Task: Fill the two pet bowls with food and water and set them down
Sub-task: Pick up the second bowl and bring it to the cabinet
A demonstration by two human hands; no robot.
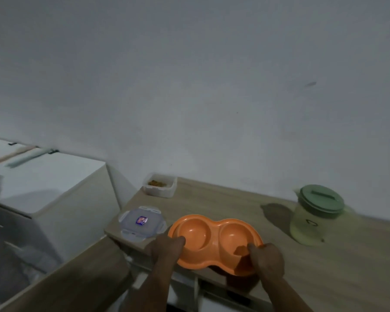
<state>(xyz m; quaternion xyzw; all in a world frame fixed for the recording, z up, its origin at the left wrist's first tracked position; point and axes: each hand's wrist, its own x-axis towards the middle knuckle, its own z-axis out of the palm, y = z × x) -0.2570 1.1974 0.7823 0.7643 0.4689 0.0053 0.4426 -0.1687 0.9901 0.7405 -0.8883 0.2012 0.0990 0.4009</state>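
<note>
An orange double pet bowl (214,235) with two round empty wells sits at the near edge of the wooden counter (234,206), partly overhanging it. My left hand (167,248) grips its left near rim. My right hand (266,260) grips its right near rim, thumb over the edge. An open white container of brown pet food (159,185) stands at the counter's far left corner by the wall. Its clear lid (141,222) lies flat at the counter's left edge. A translucent water jug with a green lid (316,215) stands on the right.
A white cabinet top (45,176) lies to the left, lower than the counter, with two long pale utensils (25,155) on it. A grey wall (189,86) runs behind the counter. A brown wooden surface (77,278) crosses the lower left.
</note>
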